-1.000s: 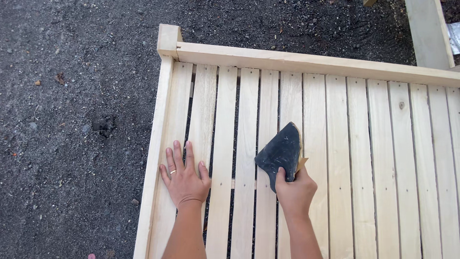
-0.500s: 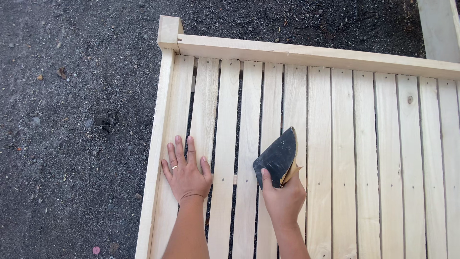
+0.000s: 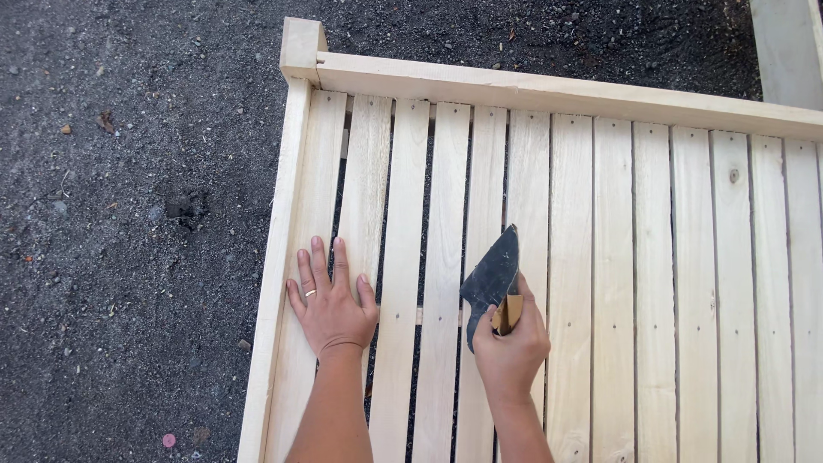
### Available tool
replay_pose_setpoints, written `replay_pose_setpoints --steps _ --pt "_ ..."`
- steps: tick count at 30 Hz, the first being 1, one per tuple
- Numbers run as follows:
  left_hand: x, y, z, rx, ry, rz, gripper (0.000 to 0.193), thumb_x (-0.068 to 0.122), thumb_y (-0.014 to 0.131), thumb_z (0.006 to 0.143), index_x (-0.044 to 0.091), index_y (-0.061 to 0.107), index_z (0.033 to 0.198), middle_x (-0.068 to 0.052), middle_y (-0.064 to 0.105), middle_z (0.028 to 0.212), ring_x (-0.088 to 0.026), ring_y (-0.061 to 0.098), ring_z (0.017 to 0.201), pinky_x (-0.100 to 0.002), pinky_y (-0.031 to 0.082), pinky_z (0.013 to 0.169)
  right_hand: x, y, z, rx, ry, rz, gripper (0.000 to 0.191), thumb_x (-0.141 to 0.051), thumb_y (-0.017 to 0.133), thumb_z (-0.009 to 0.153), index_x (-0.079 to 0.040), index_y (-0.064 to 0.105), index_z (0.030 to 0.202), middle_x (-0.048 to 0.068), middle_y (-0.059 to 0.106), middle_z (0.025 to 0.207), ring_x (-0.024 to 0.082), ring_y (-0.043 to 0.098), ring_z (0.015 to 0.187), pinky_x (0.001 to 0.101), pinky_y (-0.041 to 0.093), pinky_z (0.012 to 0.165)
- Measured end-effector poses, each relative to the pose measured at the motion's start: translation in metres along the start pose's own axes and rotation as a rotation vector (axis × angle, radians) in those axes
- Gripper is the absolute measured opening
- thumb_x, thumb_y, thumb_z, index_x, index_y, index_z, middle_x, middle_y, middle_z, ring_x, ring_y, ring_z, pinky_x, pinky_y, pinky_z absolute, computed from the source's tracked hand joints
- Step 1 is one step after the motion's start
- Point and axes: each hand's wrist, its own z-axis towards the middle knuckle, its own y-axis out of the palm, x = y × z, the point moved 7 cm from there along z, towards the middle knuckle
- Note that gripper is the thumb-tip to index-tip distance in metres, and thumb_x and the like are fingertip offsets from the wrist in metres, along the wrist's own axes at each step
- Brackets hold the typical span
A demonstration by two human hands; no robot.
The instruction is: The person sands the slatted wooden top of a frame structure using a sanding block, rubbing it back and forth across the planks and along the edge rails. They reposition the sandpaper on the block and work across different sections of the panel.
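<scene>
While the left hand (image 3: 330,304) lies flat, fingers spread, on the pale slats near the left rail of the wooden slatted panel (image 3: 651,257), the right hand (image 3: 512,343) closes its grip around a folded sheet of dark sandpaper (image 3: 490,279). That sandpaper sits against a slat near the middle of the panel, its point aimed toward the far rail. A ring (image 3: 309,293) shows on a left finger. Dark gravel ground (image 3: 129,214) spreads out to the left of the frame.

Slatted panel (image 3: 651,283) on gravel ground (image 3: 129,214)
</scene>
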Motion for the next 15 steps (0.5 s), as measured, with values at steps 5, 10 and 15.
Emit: replay_pose_setpoints --steps 5,10,15 --pt "0.000 0.002 0.000 0.000 -0.006 0.040 0.070 0.044 0.041 0.092 0.031 0.027 0.160 -0.001 0.014 0.169 -0.022 0.010 0.155 -0.051 0.007 0.123 -0.010 0.025 -0.023 -0.167 -0.025 -0.011 0.074 0.010 0.073 0.067 -0.007 0.063 0.139 0.008 0.057 0.081 0.021 0.061 0.066 0.0358 0.052 0.057" --pt "-0.001 0.003 0.000 -0.011 -0.010 0.042 0.070 0.044 0.040 0.093 0.031 0.027 0.160 -0.001 0.014 0.170 -0.022 0.009 0.156 -0.051 0.006 0.124 -0.025 0.034 -0.046 -0.240 -0.200 -0.077 0.085 0.005 0.081 0.061 -0.011 0.063 0.143 0.006 0.045 0.078 0.018 0.054 0.062 0.0345 0.048 0.054" --pt "-0.001 0.003 -0.002 0.007 0.003 0.025 0.069 0.044 0.041 0.094 0.030 0.028 0.160 -0.001 0.015 0.170 -0.023 0.010 0.157 -0.052 0.007 0.124 -0.015 0.043 -0.001 -0.075 -0.173 -0.002 0.078 0.002 0.083 0.068 -0.008 0.062 0.142 0.005 0.046 0.083 0.018 0.051 0.063 0.0338 0.047 0.054"
